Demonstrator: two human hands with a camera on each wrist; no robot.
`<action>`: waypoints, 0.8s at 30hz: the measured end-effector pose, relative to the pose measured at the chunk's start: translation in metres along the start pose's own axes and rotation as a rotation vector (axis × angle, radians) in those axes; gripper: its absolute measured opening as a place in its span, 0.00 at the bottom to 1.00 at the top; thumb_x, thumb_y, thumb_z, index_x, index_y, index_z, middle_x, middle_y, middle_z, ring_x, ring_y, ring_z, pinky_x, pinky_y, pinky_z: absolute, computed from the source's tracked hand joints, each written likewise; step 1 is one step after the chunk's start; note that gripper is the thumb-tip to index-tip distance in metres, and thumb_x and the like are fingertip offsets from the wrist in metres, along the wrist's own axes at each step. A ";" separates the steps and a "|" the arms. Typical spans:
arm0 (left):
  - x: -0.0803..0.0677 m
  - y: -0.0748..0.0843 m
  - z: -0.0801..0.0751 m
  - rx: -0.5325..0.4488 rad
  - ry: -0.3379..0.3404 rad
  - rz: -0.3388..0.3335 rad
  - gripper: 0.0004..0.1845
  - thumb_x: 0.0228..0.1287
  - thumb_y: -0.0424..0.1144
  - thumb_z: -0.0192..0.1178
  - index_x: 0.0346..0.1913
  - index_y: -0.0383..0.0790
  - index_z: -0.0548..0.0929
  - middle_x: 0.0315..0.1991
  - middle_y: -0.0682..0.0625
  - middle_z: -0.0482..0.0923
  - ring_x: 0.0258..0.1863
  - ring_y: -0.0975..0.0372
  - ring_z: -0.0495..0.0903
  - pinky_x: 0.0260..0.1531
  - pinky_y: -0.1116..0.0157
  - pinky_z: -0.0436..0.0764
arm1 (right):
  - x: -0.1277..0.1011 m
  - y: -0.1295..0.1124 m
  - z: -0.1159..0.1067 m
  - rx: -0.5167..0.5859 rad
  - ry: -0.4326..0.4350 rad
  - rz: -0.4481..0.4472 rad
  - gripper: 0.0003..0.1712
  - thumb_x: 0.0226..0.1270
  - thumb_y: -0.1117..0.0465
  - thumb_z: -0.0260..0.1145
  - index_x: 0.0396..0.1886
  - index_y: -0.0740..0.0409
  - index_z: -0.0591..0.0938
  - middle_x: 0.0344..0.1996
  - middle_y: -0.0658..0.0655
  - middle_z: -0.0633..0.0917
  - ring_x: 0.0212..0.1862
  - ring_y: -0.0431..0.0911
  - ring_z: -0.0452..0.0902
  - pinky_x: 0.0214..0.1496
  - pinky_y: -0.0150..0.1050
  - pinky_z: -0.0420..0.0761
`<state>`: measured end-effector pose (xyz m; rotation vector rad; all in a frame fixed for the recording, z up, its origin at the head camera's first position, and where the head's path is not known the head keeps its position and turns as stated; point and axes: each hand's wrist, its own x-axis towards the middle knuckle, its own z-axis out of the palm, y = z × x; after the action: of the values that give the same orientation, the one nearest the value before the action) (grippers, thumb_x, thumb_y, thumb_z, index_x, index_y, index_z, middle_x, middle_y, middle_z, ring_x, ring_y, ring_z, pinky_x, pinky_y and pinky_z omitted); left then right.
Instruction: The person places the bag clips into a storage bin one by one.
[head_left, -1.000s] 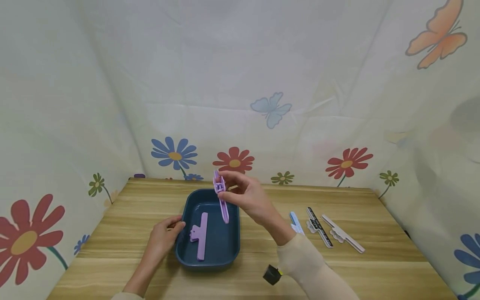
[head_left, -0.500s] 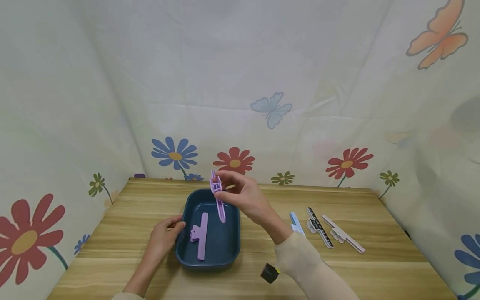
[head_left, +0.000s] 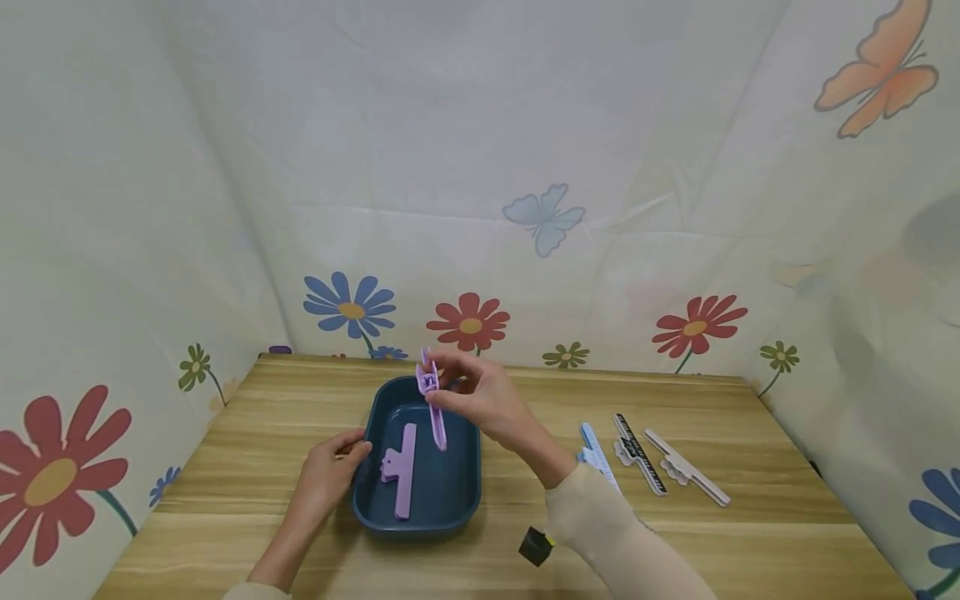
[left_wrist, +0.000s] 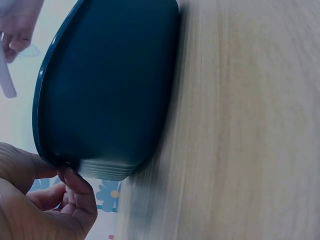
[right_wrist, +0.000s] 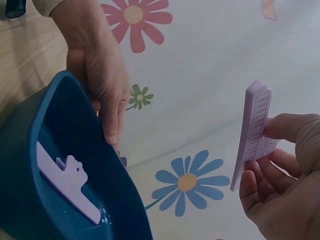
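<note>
My right hand (head_left: 487,398) pinches a purple ruler clip (head_left: 438,427) between thumb and fingers, raised above a dark blue plastic tub (head_left: 452,479). The clip hangs long and narrow, edge toward the head camera; ruler marks along its bar (right_wrist: 257,112) show in the right wrist view. At the tub's left side my left hand (head_left: 330,468) grips the rim, and the left wrist view has its thumb and fingers (left_wrist: 80,197) at the rim's corner. A second purple clip (head_left: 405,477) with a scalloped handle lies flat on the tub's floor.
Right of the tub on the wooden table (head_left: 510,517) lie a light blue clip (head_left: 597,454), a black-and-white clip (head_left: 641,457) and a white clip (head_left: 688,468). A black block (head_left: 536,547) shows beside the right sleeve. Flowered cloth (head_left: 420,150) encloses the table's back and sides.
My right hand has drifted slightly left with the purple clip and dipped a little, uncovering more of the light blue clip. The left hand and tub stay in place.
</note>
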<state>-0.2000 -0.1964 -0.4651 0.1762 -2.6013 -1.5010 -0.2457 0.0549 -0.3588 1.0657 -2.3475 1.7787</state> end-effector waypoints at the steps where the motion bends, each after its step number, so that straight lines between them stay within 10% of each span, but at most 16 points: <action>1: 0.000 0.000 0.000 0.000 0.000 0.001 0.22 0.76 0.38 0.60 0.63 0.24 0.79 0.52 0.32 0.83 0.51 0.45 0.82 0.53 0.49 0.81 | 0.000 0.002 0.001 0.001 -0.004 0.004 0.29 0.68 0.64 0.72 0.68 0.60 0.79 0.48 0.57 0.85 0.46 0.51 0.79 0.46 0.37 0.83; 24: 0.001 0.000 0.000 -0.003 -0.001 -0.015 0.22 0.76 0.38 0.60 0.63 0.24 0.80 0.52 0.31 0.83 0.49 0.47 0.82 0.48 0.54 0.82 | -0.007 0.042 0.024 -0.133 -0.068 0.119 0.29 0.66 0.61 0.75 0.66 0.59 0.81 0.46 0.51 0.87 0.43 0.43 0.80 0.44 0.33 0.83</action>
<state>-0.2014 -0.1966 -0.4648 0.1949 -2.6043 -1.5104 -0.2529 0.0429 -0.4056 1.0048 -2.5783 1.6176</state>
